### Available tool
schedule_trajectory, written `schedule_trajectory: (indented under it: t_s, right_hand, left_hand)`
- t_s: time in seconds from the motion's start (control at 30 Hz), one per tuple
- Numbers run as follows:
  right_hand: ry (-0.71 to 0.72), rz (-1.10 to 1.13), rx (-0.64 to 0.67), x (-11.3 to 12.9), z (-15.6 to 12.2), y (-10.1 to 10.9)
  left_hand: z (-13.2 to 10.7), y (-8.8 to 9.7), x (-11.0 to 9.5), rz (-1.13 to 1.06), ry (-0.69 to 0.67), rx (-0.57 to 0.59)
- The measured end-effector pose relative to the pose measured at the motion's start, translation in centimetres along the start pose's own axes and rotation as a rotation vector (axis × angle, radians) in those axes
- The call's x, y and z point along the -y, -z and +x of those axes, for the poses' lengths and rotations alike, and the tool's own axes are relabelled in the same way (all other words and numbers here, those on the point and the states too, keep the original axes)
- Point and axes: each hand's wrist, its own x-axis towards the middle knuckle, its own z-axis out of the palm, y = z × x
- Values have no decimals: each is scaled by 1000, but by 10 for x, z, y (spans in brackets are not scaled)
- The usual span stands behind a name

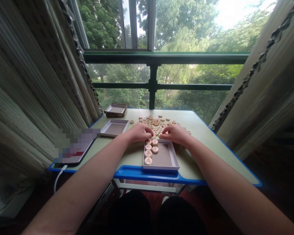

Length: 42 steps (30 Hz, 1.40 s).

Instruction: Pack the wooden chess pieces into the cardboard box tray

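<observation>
My left hand (141, 131) is closed at the far edge of a shallow white box (175, 160), its fingertips on a round wooden Chinese chess piece (153, 136). Close by on the right, my right hand (175, 133) pinches another Chinese chess piece (160, 135) between thumb and fingers. Inside the box, several pieces with red characters lie face up in a column along the left wall, such as the lowest piece (148, 161). A shorter second column has a piece (155, 149) beside them. Beyond both hands spreads a loose heap of pieces (156, 123), partly hidden by my fingers.
An open box tray (114, 134) and stacked brown trays (115, 108) stand on the left of the table (218, 156). A tablet-like device (88, 143), partly blurred, lies at the left edge with a white cable (60, 173). One piece (132, 122) sits apart from the heap.
</observation>
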Motion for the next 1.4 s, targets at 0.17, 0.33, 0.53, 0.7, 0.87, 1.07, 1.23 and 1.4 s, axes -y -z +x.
schedule_trajectory:
  t_s: [0.17, 0.33, 0.53, 0.7, 0.87, 1.07, 1.23, 1.4]
  right_hand:
    - [28, -61, -114, 1, -2, 3]
    - [183, 43, -185, 7, -13, 13]
    - [374, -8, -158, 24, -26, 14]
    - [498, -22, -102, 34, -35, 11]
    - [556, -35, -37, 38, -40, 13]
    - [582, -14, -21, 37, -40, 14]
    - [570, -22, -27, 36, -40, 12]
    - [452, 10, -18, 25, -35, 18]
  left_hand:
    - [-1, -1, 1, -2, 16, -11]
    - [-1, -1, 0, 7, -14, -23]
    - [-1, -1, -4, 46, -44, -41]
    - [-1, -2, -2, 44, -54, -41]
    - [0, -2, -1, 37, -41, -47]
    - [0, -2, 1, 41, -53, -54]
    - [0, -4, 3, 34, -57, -62]
    - [-2, -1, 5, 0, -30, -104]
